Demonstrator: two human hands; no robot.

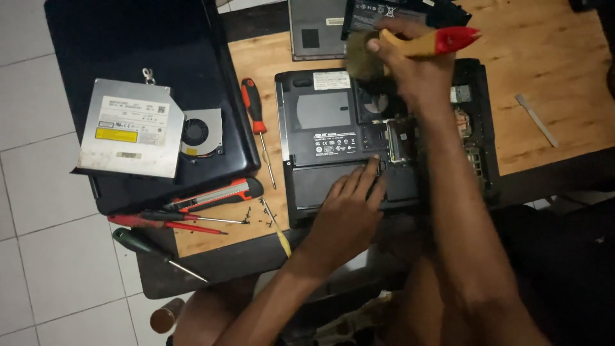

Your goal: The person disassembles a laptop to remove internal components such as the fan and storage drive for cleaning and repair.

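A black laptop (320, 131) lies upside down on the wooden table (551, 77), with part of its bottom cover off and the inner parts showing on the right side. My left hand (349, 205) rests flat on the laptop's near edge, fingers spread. My right hand (403, 61) grips a paintbrush (442, 41) with a wooden handle and red end. Its bristles are blurred over the open fan area at the laptop's far side.
A silver optical drive (131, 128) and a small fan (200, 134) lie on a black laptop lid (128, 45) at left. Several screwdrivers (256, 115), a utility knife (214, 195) and loose screws (253, 211) sit nearby. A removed cover panel (314, 29) and a thin metal strip (537, 120) lie farther off.
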